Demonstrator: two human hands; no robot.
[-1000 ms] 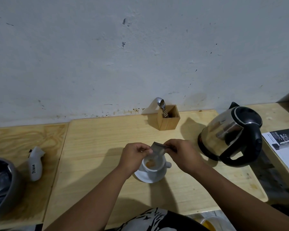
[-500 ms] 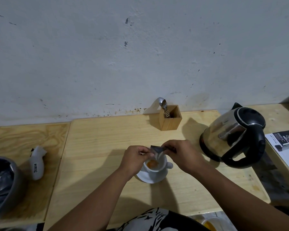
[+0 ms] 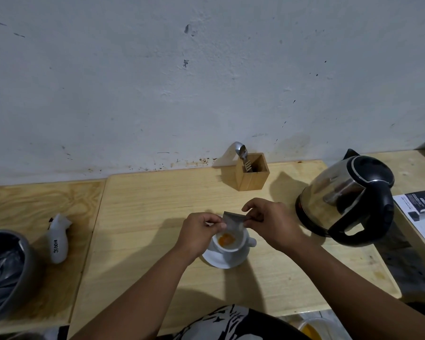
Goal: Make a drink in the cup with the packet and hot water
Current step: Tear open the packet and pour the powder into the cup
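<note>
A white cup (image 3: 239, 244) sits on a white saucer (image 3: 227, 262) near the middle of the wooden table (image 3: 145, 204). Orange powder (image 3: 226, 239) lies in the bottom of the cup. Directly over the cup, a small silver packet (image 3: 233, 223) is tipped downward. My left hand (image 3: 199, 235) pinches its left edge and my right hand (image 3: 272, 223) pinches its right edge. A steel electric kettle (image 3: 346, 200) with a black lid and handle stands to the right of the cup.
A wooden holder (image 3: 252, 173) with a spoon (image 3: 242, 150) and fork stands at the wall behind the cup. On the left table lie a white object (image 3: 58, 241) and a grey bin (image 3: 5, 268). A leaflet (image 3: 420, 207) lies at the far right.
Both hands have stayed over the cup with the packet tipped. The orange powder heap in the cup looks larger. The view has shifted slightly.
</note>
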